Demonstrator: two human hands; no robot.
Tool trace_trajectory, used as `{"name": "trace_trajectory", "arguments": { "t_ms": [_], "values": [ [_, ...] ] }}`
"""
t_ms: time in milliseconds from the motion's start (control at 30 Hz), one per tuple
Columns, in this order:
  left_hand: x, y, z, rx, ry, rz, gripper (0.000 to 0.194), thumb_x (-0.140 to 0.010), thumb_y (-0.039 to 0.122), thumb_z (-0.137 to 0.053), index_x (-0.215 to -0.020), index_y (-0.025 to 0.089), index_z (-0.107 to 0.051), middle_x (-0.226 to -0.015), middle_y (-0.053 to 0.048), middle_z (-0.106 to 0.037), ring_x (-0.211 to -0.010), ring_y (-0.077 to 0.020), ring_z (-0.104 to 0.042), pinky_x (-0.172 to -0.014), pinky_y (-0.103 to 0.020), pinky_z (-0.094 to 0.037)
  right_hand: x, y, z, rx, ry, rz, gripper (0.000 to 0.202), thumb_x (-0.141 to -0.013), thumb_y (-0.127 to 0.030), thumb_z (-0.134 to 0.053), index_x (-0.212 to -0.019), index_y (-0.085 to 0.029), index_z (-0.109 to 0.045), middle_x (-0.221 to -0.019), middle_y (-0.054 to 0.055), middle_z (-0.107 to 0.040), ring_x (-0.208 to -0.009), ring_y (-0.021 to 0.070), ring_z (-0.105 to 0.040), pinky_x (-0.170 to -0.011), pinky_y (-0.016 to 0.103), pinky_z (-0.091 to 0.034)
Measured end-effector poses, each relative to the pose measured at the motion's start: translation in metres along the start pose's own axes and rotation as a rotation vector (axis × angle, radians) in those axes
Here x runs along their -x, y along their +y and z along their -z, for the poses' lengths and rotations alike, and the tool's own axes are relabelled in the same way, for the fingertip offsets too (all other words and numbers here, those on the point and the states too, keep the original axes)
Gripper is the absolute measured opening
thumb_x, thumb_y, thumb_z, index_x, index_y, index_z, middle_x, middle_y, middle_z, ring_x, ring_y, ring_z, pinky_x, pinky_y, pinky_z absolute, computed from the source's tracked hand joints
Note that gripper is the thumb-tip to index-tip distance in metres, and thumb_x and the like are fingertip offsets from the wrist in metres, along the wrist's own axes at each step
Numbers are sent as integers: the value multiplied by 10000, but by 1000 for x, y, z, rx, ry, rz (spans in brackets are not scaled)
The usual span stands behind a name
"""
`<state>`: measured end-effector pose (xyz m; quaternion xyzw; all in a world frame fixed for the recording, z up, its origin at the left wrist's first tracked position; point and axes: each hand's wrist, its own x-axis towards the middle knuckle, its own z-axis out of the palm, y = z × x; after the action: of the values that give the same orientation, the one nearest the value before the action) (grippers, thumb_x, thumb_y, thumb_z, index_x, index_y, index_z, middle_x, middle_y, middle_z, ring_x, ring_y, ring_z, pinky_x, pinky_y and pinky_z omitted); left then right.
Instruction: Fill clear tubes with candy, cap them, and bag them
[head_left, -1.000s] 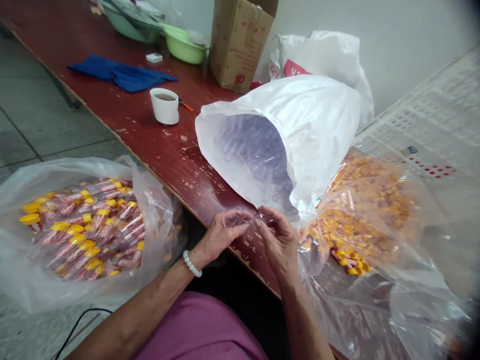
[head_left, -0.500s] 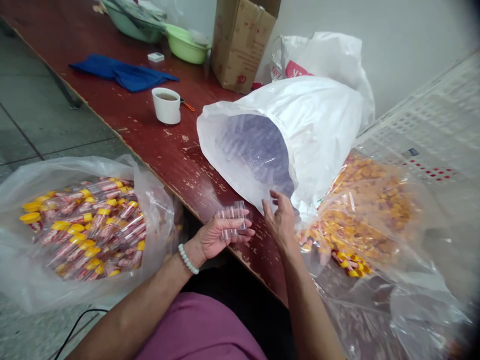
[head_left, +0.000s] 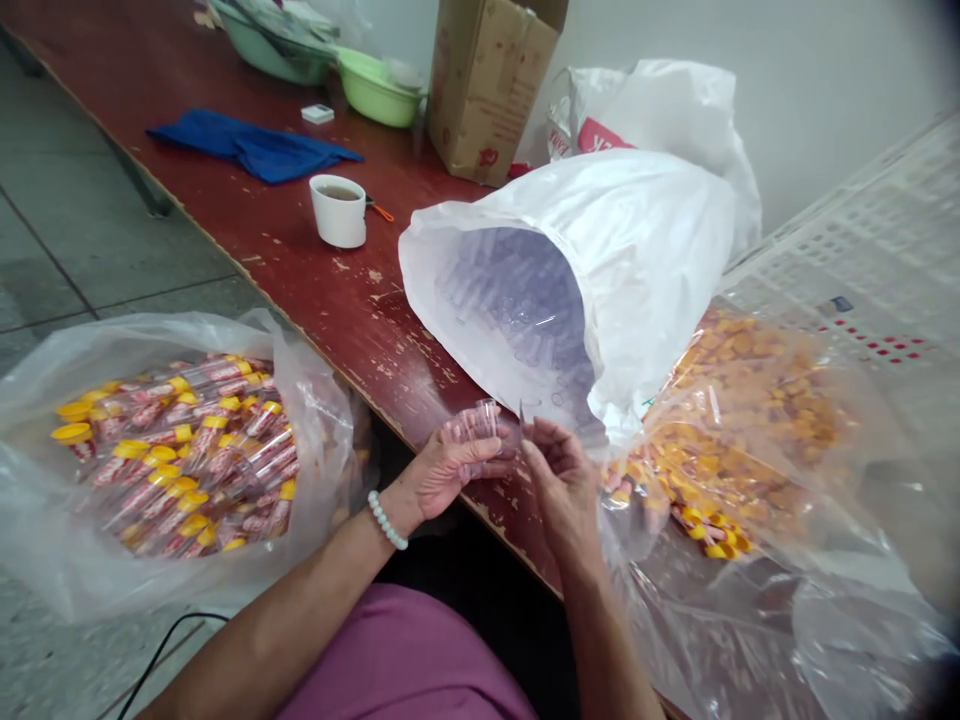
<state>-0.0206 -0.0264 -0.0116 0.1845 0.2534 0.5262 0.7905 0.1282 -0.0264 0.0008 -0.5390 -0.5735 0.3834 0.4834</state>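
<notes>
Several short clear plastic tubes (head_left: 474,430) lie side by side in my left hand (head_left: 442,470), whose thumb presses across them. Just to its right, my right hand (head_left: 559,470) pinches a small thin piece (head_left: 523,412) between thumb and fingertips; its kind is too unclear to tell. Both hands are over the table's front edge, close together. Beyond them a white sack (head_left: 645,250) lies on its side, its mouth facing me, with many clear tubes (head_left: 517,300) inside.
At left, a translucent bag (head_left: 315,420) holds yellow-capped tubes (head_left: 180,450). Yellow caps (head_left: 720,420) fill a clear bag at right, beside a white crate (head_left: 885,230). On the red table (head_left: 360,320) are a white cup (head_left: 339,215), a blue cloth (head_left: 247,145), a carton (head_left: 487,90) and basins (head_left: 379,90).
My right hand has moved back and down from the sack's mouth, its fingers closing into a pinch beside the left hand. The left hand still holds the tubes. The whole view has shifted slightly.
</notes>
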Motion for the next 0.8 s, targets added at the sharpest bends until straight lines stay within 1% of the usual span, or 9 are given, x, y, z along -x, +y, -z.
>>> {"name": "trace_trajectory", "arguments": {
  "t_ms": [100, 200, 300, 400, 500, 600, 667, 733, 800],
  "values": [
    [2, -8, -7, -97, 1, -93, 483, -643, 165, -764, -1092, 185, -589, -1021, -41, -640, -909, -150, -610, -795, -275, -495, 26, 0, -8, 118, 10, 79, 241, -810, -289, -611, -1037, -212, -583, -1008, 65, -647, -894, 174, -620, -769, 328, -514],
    [4, -15, -12, -296, 13, -200, 502, -631, 176, -770, -1093, 184, -573, -1025, -36, -633, -910, -142, -597, -816, -256, -481, 38, 7, -11, 256, 78, 190, 196, -788, -232, -621, -982, -210, -608, -990, 53, -631, -904, 170, -604, -788, 315, -506],
    [5, -20, -14, -604, 37, -294, 457, -636, 207, -762, -1051, 175, -572, -1010, -46, -641, -887, -149, -603, -804, -254, -484, 44, 9, -10, 219, 59, 154, 238, -787, -194, -596, -1024, -212, -592, -975, 41, -646, -857, 154, -624, -750, 284, -524],
    [-1, -27, -13, -855, 27, -368, 416, -652, 257, -745, -1019, 167, -572, -937, -46, -659, -834, -155, -622, -759, -246, -491, 53, 5, 2, 185, -9, 93, 281, -811, -211, -577, -1092, -209, -580, -1016, 54, -656, -856, 151, -641, -742, 277, -535],
    [-10, -33, -13, -1053, 34, -474, 366, -671, 284, -723, -988, 170, -580, -862, -36, -666, -770, -152, -625, -709, -237, -481, 62, 3, 35, 210, 99, 118, 236, -830, -238, -567, -1061, -205, -606, -1029, 64, -657, -920, 162, -632, -808, 302, -518],
    [-16, -37, -13, -1209, 41, -566, 306, -681, 253, -696, -959, 180, -591, -833, -25, -664, -738, -146, -616, -699, -235, -465, 67, 13, 93, 298, 371, 91, 212, -827, -315, -572, -989, -186, -619, -976, 69, -670, -893, 175, -633, -809, 331, -503],
    [-17, -38, -14, -1244, 20, -567, 292, -683, 231, -679, -956, 180, -590, -818, -20, -661, -717, -140, -614, -689, -232, -462, 64, 27, 135, 454, 532, -33, 289, -834, -388, -528, -997, -163, -609, -975, 91, -674, -855, 189, -637, -772, 345, -501],
    [-17, -39, -15, -1231, 20, -542, 292, -681, 220, -669, -959, 177, -590, -809, -18, -659, -698, -135, -613, -672, -229, -462, 54, 43, 169, 639, 571, -167, 348, -813, -432, -502, -949, -141, -636, -900, 110, -687, -815, 215, -636, -776, 379, -485],
    [-17, -40, -16, -1199, 42, -533, 290, -670, 212, -667, -948, 177, -593, -804, -15, -656, -689, -132, -610, -658, -225, -462, 41, 56, 187, 718, 554, -226, 400, -777, -470, -512, -917, -125, -657, -847, 128, -691, -796, 240, -630, -772, 398, -470]
  ]
}}
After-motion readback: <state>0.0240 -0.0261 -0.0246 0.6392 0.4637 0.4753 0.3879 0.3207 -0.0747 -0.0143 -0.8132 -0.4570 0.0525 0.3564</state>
